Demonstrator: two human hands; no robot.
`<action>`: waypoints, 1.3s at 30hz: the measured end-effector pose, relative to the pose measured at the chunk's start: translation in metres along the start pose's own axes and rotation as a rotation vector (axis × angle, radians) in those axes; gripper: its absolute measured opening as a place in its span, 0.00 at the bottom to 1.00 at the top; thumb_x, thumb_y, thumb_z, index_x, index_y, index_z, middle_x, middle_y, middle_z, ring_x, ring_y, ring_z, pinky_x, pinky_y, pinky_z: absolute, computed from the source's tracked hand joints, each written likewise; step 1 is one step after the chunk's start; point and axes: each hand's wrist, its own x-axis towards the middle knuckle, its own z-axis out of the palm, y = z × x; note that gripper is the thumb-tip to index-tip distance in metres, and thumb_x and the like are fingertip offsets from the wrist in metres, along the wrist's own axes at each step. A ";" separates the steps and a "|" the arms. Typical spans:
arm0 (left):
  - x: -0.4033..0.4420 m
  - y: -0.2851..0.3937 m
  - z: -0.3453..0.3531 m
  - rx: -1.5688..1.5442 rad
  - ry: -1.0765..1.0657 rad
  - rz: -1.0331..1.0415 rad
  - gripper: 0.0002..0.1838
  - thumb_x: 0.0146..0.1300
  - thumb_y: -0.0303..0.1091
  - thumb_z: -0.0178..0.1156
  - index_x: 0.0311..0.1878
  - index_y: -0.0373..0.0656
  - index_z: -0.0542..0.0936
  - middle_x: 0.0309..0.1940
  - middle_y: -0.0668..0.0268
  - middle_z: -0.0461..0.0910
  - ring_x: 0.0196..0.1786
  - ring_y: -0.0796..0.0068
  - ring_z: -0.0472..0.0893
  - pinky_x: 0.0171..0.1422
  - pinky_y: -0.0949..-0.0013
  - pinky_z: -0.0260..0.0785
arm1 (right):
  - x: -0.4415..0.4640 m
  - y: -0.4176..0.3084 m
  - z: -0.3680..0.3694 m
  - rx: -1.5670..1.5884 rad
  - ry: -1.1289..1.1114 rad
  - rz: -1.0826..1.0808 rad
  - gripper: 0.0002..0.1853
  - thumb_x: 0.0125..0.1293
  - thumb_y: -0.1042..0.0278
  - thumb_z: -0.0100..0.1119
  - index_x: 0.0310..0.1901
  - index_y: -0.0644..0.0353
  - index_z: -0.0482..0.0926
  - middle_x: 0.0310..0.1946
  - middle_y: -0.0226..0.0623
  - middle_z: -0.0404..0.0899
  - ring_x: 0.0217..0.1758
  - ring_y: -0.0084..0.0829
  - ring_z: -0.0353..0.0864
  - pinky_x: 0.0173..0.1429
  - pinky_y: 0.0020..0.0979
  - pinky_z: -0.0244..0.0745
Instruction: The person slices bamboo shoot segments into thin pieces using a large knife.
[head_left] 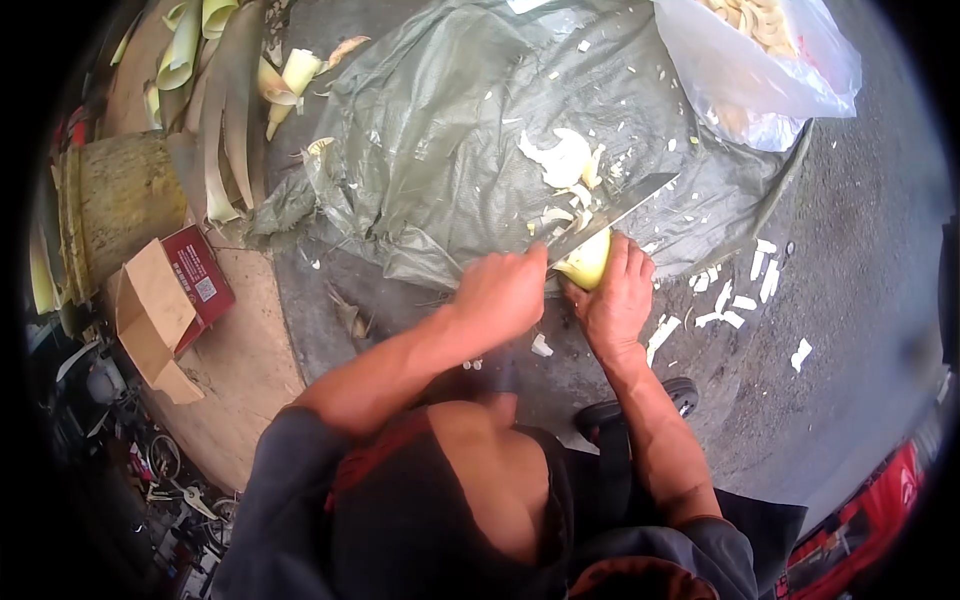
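My left hand (505,290) is closed around the handle of a long knife (625,205), its blade pointing up and to the right. The blade lies along the upper side of a pale yellow-green bamboo shoot piece (588,264). My right hand (617,305) grips that piece from its right side, thumb below and fingers over the edge. White shavings (562,158) and small cut bits lie just beyond the blade on a grey-green plastic sheet (440,130).
A plastic bag (770,85) of pale slices stands at the upper right. Peeled sheaths (225,110) lie at the upper left, above an open cardboard box (175,300). White strips (768,280) are scattered on the dark ground at right. A shoe (680,397) shows near my right forearm.
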 end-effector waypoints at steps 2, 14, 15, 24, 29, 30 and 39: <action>0.009 0.000 0.003 0.007 0.011 0.015 0.10 0.61 0.25 0.57 0.44 0.32 0.76 0.25 0.42 0.83 0.31 0.35 0.84 0.40 0.37 0.74 | -0.001 0.001 0.001 -0.013 0.004 -0.003 0.47 0.41 0.58 0.85 0.63 0.65 0.71 0.56 0.49 0.77 0.58 0.53 0.77 0.57 0.48 0.77; 0.031 -0.026 0.006 -0.114 0.061 0.002 0.11 0.63 0.31 0.59 0.45 0.35 0.78 0.29 0.44 0.84 0.35 0.38 0.85 0.41 0.41 0.75 | 0.004 0.010 -0.004 0.077 0.001 0.007 0.45 0.45 0.55 0.84 0.63 0.64 0.73 0.52 0.49 0.80 0.55 0.53 0.79 0.56 0.47 0.77; 0.028 -0.024 -0.002 -0.077 0.024 -0.004 0.11 0.63 0.30 0.59 0.45 0.35 0.79 0.30 0.44 0.85 0.35 0.40 0.85 0.40 0.41 0.75 | 0.008 0.011 -0.007 0.245 -0.017 0.169 0.43 0.47 0.52 0.83 0.62 0.65 0.75 0.50 0.48 0.82 0.51 0.51 0.82 0.56 0.44 0.78; -0.049 -0.022 0.035 -0.099 0.510 0.155 0.33 0.56 0.37 0.71 0.64 0.34 0.77 0.59 0.46 0.76 0.64 0.47 0.76 0.66 0.47 0.68 | 0.039 0.047 -0.024 0.298 -0.220 0.152 0.44 0.55 0.56 0.81 0.68 0.69 0.70 0.56 0.51 0.80 0.58 0.43 0.80 0.66 0.38 0.72; -0.248 -0.075 0.091 -0.210 0.654 -0.816 0.58 0.47 0.46 0.80 0.77 0.33 0.60 0.68 0.41 0.68 0.68 0.39 0.71 0.73 0.48 0.65 | 0.039 0.050 -0.018 0.285 -0.200 0.091 0.45 0.57 0.49 0.79 0.68 0.70 0.70 0.56 0.53 0.80 0.58 0.44 0.80 0.66 0.40 0.72; -0.259 -0.064 0.106 -0.284 0.545 -0.957 0.60 0.46 0.46 0.81 0.78 0.33 0.57 0.69 0.40 0.67 0.69 0.38 0.71 0.73 0.48 0.66 | 0.037 0.047 -0.017 0.242 -0.209 0.082 0.45 0.57 0.49 0.79 0.68 0.70 0.70 0.56 0.53 0.79 0.58 0.45 0.80 0.66 0.40 0.72; -0.264 -0.087 0.137 -0.634 0.583 -1.161 0.61 0.45 0.44 0.82 0.78 0.36 0.54 0.63 0.42 0.75 0.65 0.39 0.77 0.69 0.48 0.71 | 0.039 0.042 -0.023 0.237 -0.129 0.078 0.44 0.52 0.54 0.81 0.66 0.67 0.71 0.55 0.54 0.78 0.58 0.53 0.78 0.65 0.45 0.71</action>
